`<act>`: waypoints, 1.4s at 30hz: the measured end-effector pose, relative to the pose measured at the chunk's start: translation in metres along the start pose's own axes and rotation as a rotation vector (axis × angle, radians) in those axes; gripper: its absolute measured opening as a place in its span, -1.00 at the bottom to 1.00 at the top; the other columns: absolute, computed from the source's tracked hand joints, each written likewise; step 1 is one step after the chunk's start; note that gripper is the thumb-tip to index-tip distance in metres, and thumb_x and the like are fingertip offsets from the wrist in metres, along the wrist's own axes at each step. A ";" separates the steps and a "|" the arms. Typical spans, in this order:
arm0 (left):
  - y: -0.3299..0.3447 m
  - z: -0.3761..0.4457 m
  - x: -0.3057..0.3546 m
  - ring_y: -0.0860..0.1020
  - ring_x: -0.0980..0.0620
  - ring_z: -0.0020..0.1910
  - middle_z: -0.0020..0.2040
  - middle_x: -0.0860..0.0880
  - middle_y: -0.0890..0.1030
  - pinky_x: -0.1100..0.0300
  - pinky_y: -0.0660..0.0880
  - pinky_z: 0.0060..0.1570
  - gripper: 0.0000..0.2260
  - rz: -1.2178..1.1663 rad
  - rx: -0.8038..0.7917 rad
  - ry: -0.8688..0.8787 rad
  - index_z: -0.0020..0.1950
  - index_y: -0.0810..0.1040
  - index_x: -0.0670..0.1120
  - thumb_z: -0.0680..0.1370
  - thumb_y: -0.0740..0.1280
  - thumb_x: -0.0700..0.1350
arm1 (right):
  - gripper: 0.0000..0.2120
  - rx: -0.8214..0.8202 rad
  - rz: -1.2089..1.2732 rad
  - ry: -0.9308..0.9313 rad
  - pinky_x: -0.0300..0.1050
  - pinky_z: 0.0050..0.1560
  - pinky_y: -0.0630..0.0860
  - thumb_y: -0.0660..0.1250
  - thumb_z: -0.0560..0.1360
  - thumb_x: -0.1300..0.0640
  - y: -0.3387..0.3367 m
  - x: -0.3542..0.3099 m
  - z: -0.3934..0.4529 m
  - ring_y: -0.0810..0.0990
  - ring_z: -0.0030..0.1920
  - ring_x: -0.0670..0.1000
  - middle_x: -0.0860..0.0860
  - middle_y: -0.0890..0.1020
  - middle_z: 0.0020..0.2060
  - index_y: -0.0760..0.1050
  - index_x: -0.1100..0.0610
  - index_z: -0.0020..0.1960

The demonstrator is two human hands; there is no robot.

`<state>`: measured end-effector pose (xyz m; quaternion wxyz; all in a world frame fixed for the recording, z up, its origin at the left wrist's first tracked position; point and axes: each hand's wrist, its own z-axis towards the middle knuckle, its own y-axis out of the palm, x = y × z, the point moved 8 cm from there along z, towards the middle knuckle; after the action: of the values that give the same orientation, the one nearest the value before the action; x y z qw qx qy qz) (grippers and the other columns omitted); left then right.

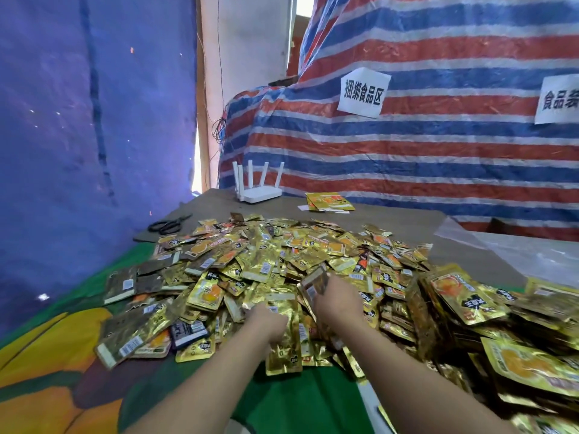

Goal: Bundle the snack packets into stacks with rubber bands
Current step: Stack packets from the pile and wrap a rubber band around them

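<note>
— What's the place like?
— A blue tarp (78,120) hangs on the left, and a red, white and blue striped tarp (423,151) covers the back, with two paper signs (363,92) taped to it. The tabletop (313,399) has a green printed cloth near the front and bare grey board behind.

— And left to right on it?
— Black scissors (169,225) lie at the far left edge. Beyond them a white router (260,191) stands upright by the striped tarp, then a small stack of packets (329,202) well apart from the rest. The big heap of gold snack packets (266,261) fills the middle and runs off to the right.

— The hands?
— Both are at the near edge of the heap. The left hand (268,321) has its fingers curled round a gold packet (283,333) that hangs down from it. Just beside it, the right hand (336,303) grips several packets (315,285) held on edge, tilted.

— Rubber bands?
— I can't make any out.
</note>
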<state>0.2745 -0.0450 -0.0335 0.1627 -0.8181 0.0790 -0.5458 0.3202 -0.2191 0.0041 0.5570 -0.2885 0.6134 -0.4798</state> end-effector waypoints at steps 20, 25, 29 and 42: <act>-0.037 -0.045 -0.060 0.61 -0.17 -0.10 -0.07 -0.27 0.63 -0.09 0.59 -0.15 -0.81 -0.649 -0.406 -0.139 0.20 0.44 -0.26 0.60 0.23 -0.36 | -0.22 -0.271 1.242 0.305 0.27 0.39 0.39 0.38 0.58 0.01 0.020 0.035 -0.059 0.42 0.42 0.23 0.19 0.33 0.50 0.01 0.15 0.62; -0.063 -0.044 -0.080 0.56 -0.14 -0.05 0.11 -0.25 0.61 0.01 0.50 -0.04 -0.69 -0.262 -0.146 -0.009 0.29 0.47 -0.21 0.56 0.31 -0.39 | -0.54 -0.421 1.112 0.272 0.27 -0.08 0.66 0.40 0.57 0.08 0.031 0.031 -0.094 0.70 -0.06 0.21 0.28 0.59 0.10 0.26 0.28 0.28; -0.069 -0.048 -0.081 0.50 -0.25 0.27 0.35 -0.25 0.49 -0.14 0.47 0.26 -0.50 -0.179 -0.085 0.034 0.47 0.35 -0.15 0.55 0.37 -0.31 | -0.63 -0.520 0.991 0.228 0.02 -0.17 0.65 0.40 0.56 0.08 0.051 0.015 -0.124 0.70 -0.16 0.12 0.18 0.67 -0.04 0.40 0.21 0.27; -0.088 -0.066 -0.082 0.46 0.07 -0.32 0.28 -0.12 0.48 0.21 0.41 -0.37 -0.38 -0.074 0.155 0.064 0.58 0.17 -0.12 0.56 0.32 -0.31 | -0.64 -0.834 1.331 0.364 0.08 -0.08 0.64 0.31 0.61 0.15 0.076 -0.029 -0.171 0.71 -0.02 0.22 0.27 0.67 0.09 0.46 0.35 0.31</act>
<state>0.1776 0.0506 -0.0506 0.2026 -0.7875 0.0114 -0.5820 0.1761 -0.1197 -0.0672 0.4637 0.0361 0.8664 0.1816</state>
